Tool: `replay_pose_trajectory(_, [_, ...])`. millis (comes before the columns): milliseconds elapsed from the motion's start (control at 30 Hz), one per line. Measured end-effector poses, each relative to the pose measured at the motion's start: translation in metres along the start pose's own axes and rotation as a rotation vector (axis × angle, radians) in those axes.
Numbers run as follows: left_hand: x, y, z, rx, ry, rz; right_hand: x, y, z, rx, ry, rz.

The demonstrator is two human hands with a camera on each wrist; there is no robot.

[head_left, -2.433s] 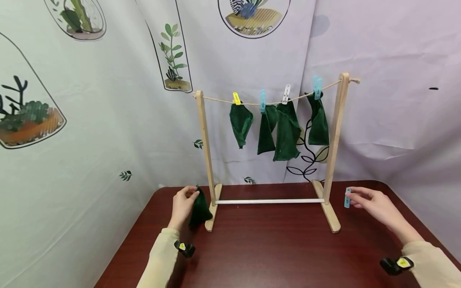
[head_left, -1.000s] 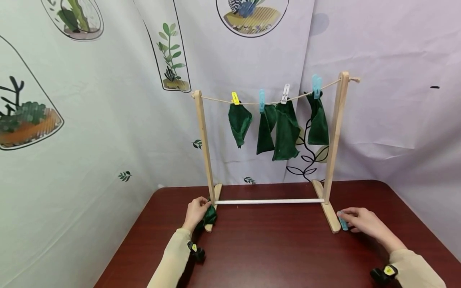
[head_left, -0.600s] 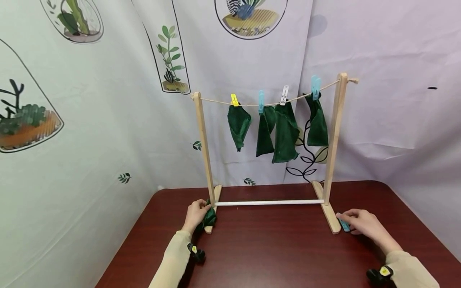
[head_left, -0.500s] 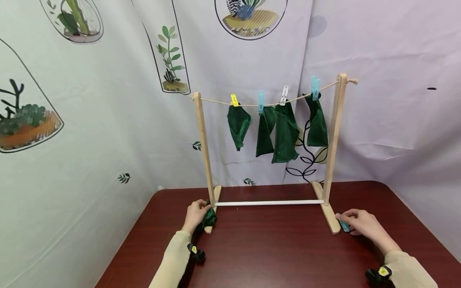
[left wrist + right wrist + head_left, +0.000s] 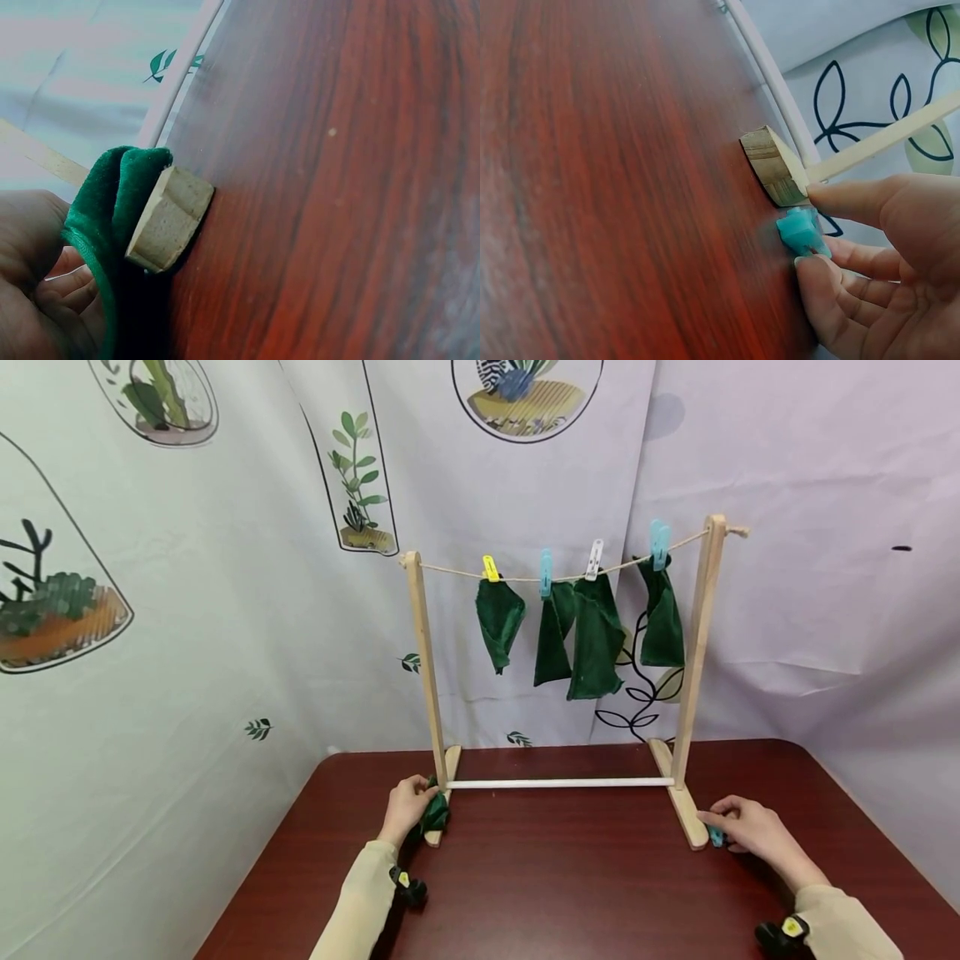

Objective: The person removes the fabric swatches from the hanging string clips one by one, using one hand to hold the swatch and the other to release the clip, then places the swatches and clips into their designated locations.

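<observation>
My left hand (image 5: 406, 808) pinches a dark green velvet cloth (image 5: 435, 812) at the left foot of a small wooden clothes rack (image 5: 430, 668). In the left wrist view the cloth (image 5: 112, 199) bunches against the end of that foot (image 5: 171, 217). My right hand (image 5: 753, 829) holds a light blue clothespin (image 5: 717, 837) beside the right foot. One fingertip lies right at the end of this foot (image 5: 772, 165) in the right wrist view, with the clothespin (image 5: 802, 230) just below, low over the table.
Several green cloths hang from the rack's rope (image 5: 517, 579), held by a yellow clothespin (image 5: 491, 568), a white one and two blue ones. A white rod (image 5: 562, 783) joins the feet low down. The reddish-brown table (image 5: 585, 877) ends near a printed fabric backdrop (image 5: 322, 635).
My left hand has moved right and down, bringing the cloth to the left foot. My right hand has come left and down with the clothespin to the right foot; both have barely moved lately.
</observation>
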State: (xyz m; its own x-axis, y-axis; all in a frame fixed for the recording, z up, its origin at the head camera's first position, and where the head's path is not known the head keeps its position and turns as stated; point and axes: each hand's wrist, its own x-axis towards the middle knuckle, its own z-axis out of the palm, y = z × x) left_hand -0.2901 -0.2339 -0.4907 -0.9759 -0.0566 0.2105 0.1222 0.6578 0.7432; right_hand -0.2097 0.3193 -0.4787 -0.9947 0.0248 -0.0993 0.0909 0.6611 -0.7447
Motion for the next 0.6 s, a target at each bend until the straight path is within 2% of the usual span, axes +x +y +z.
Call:
replay_pose_trajectory(300, [-0.0009,-0.0009,0.0003,-0.025,-0.01,-0.05,-0.0024,-0.0002,0.0011,0.013,0.015,0.005])
replay_pose_trajectory(600, [-0.0002,-0.0029,0.0014,-0.016,-0.001,-0.034,-0.0048,-0.0006,0.0026,0.046,0.035,0.003])
